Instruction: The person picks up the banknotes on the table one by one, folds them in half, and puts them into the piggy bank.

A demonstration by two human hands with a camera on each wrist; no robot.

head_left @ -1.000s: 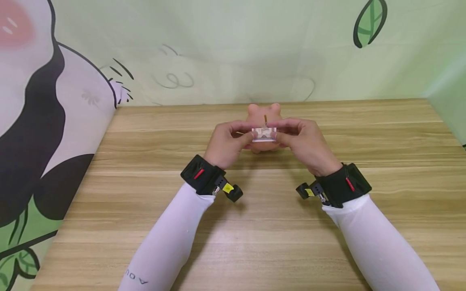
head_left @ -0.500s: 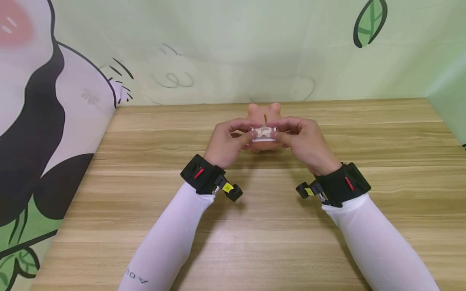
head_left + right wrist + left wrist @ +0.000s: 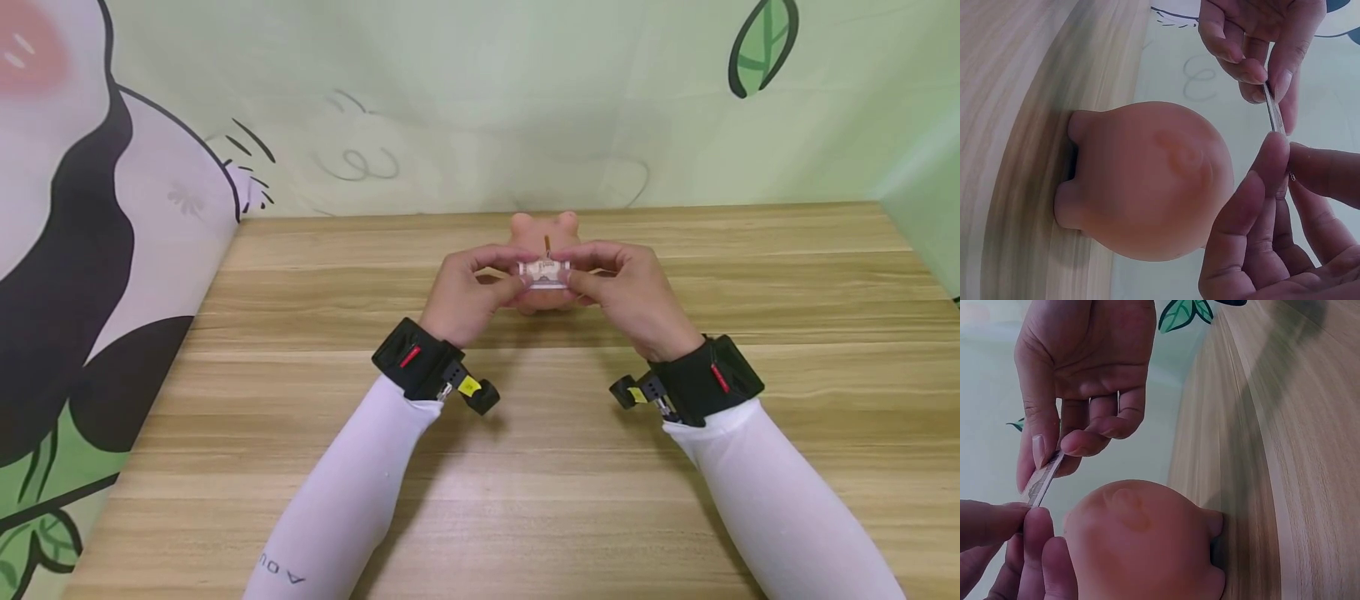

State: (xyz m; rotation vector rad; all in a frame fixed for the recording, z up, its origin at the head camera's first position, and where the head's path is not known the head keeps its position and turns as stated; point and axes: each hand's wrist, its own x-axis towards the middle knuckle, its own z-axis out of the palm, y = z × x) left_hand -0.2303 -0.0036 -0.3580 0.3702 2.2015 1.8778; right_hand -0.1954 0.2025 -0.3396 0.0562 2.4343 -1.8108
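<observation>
A small pale banknote, edge-on, is pinched by the left hand at 9 o'clock and the right hand at 3, above the pig; it sits slightly lower and flatter than before.

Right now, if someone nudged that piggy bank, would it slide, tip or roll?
The piggy bank looks round-bodied on short stubby feet, so it would probably slide on the smooth table rather than roll. It seems squat, so tipping looks unlikely. It may be light.

Piggy bank blocks beneath hands; tabletop open.
</observation>
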